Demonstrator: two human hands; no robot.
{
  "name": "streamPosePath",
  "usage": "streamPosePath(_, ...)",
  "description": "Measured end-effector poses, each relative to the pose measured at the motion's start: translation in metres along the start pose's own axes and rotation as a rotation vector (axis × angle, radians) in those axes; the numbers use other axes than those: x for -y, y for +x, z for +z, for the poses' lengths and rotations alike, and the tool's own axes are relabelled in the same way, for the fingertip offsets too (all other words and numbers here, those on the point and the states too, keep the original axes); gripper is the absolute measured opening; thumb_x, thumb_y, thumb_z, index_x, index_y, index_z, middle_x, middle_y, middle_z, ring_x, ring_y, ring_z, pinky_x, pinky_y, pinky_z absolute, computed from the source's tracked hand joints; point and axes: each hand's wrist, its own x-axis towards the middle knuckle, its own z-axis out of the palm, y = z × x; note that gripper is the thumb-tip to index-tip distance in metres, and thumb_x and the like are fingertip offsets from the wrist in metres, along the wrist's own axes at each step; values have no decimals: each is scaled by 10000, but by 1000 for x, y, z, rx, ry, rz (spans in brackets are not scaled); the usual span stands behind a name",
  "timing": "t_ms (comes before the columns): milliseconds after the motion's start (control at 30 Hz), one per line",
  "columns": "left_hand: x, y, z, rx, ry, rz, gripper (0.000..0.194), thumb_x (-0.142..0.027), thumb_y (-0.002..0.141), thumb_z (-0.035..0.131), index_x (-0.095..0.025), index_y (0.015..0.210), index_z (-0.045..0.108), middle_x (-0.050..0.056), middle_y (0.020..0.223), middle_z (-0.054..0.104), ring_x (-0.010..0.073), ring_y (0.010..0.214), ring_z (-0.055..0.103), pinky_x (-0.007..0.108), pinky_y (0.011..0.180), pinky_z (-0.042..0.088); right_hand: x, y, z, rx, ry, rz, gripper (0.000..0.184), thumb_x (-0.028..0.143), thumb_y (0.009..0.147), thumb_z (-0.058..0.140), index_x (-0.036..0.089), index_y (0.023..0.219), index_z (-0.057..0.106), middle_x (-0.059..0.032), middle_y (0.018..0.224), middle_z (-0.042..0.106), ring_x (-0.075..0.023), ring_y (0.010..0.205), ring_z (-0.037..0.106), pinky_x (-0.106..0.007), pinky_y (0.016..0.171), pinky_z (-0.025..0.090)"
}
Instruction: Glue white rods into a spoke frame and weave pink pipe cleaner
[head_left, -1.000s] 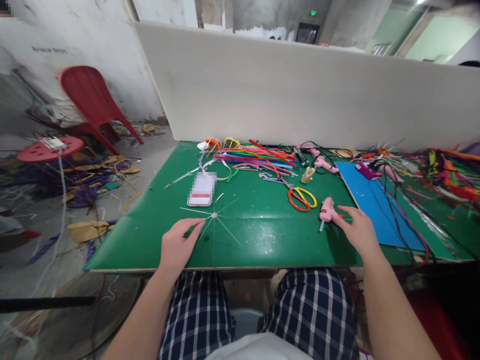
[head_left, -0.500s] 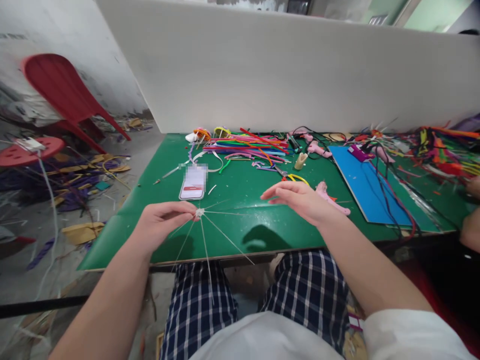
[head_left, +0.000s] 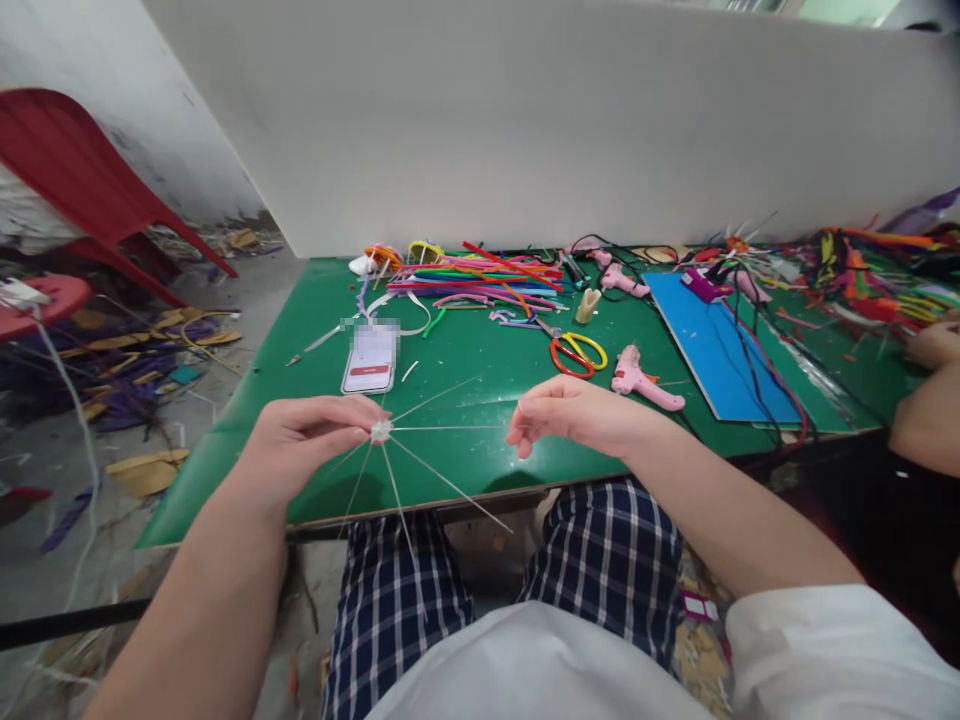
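My left hand [head_left: 315, 440] pinches the white hub of a spider-like frame of thin spokes [head_left: 382, 431] between thumb and fingertips, above the near edge of the green table. Its thin pale spokes, several of them, fan out to the right and down over the lap. My right hand [head_left: 559, 418] has its fingers curled together at the outer end of one spoke pointing right; the exact contact is small and hard to see. Behind it lie scissors [head_left: 576, 352] with red and yellow handles and a pink glue gun [head_left: 643, 380].
A phone [head_left: 370, 358] lies beyond my left hand. Colourful pipe cleaners [head_left: 480, 285] are heaped at the back, against a white partition [head_left: 525, 130]. Right of these are a blue board [head_left: 724, 350], dark cables and another person's hand [head_left: 934, 342]. A red chair [head_left: 75, 150] stands left.
My right hand has come down and left to a spoke's end, its fingers curling from a looser, stretched pose. My left hand still holds the hub. The view has shifted slightly right.
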Motion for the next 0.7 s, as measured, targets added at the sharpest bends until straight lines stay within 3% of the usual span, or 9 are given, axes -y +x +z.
streamPosePath(167, -3, 1, 3, -4, 4, -20, 162, -121, 743, 621, -238, 826, 696, 9, 779, 690, 209, 824, 620, 385, 772, 481, 0, -2, 0, -26, 6, 32, 186, 320, 730, 627, 142, 682, 647, 8, 653, 649, -79, 620, 597, -232, 657, 453)
streamPosePath(333, -4, 0, 4, -5, -1, -40, 143, -129, 738, 627, -232, 807, 698, 10, 758, 689, 207, 819, 614, 385, 770, 478, -4, -3, 0, -27, 27, 30, 296, 397, 783, 547, 135, 694, 649, -6, 659, 639, -89, 625, 592, -259, 675, 447)
streamPosePath(533, -2, 0, 4, -8, -18, -69, 141, -132, 738, 626, -233, 805, 699, 16, 757, 689, 204, 815, 612, 376, 761, 479, -6, -2, 1, -28, 0, 28, 202, 341, 723, 632, 145, 676, 637, 5, 649, 643, -88, 604, 581, -266, 668, 439)
streamPosePath(700, -3, 0, 4, 10, -16, -65, 145, -121, 737, 622, -224, 803, 700, 24, 772, 689, 200, 820, 614, 363, 767, 482, -6, -2, 1, -36, -3, 36, 235, 357, 753, 592, 143, 671, 645, 3, 633, 639, -87, 601, 575, -264, 666, 438)
